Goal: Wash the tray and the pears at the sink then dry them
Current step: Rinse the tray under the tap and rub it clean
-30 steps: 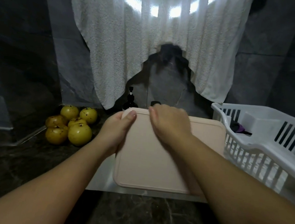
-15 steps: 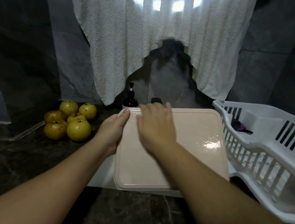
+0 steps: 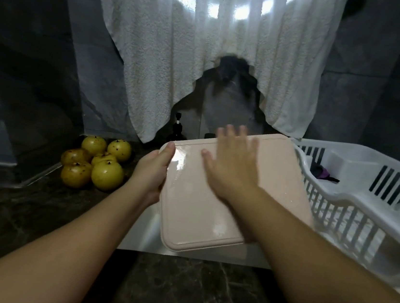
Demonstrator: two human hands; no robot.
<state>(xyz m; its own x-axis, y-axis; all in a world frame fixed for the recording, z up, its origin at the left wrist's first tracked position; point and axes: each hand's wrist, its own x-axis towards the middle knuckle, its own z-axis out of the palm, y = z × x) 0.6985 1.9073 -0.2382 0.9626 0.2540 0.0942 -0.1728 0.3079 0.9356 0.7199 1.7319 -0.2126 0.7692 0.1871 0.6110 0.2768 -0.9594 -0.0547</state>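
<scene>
Hands first: left hand [image 3: 152, 170] is seen gripping the left edge of the tray [image 3: 213, 216], thumb laid on the upper face near the far left corner, the remaining fingers hidden beneath. Right hand [image 3: 233, 166] is laid flat on the tray's upper face, fingers straight and spread, tips reaching the far edge; some motion blur is noted on it.

Towel [image 3: 205, 59]: large, white, hung against the dark wall behind the sink, backlit at the top, lower hem split into two drooping corners.

Bench [image 3: 23, 207]: dark marbled stone, carrying everything else.

Sink [image 3: 143, 232]: pale basin set into the bench, mostly hidden under the tray and forearms.

Drying rack [image 3: 354, 195]: white slatted plastic, set at the right edge of the sink; a small purple item is seen inside, not identifiable.

Tray: pale pink, rectangular with rounded corners and a raised rim, held tilted above the sink, far edge higher and swung toward the rack. Wet glare is noted on its surface.

Pears [image 3: 96, 162]: six yellow-brown fruit, spotted, clustered and touching on the bench at its back left, well apart from the tray.

Pump bottle [image 3: 177, 129]: dark, upright at the back edge of the sink, partly hidden behind the tray.
</scene>
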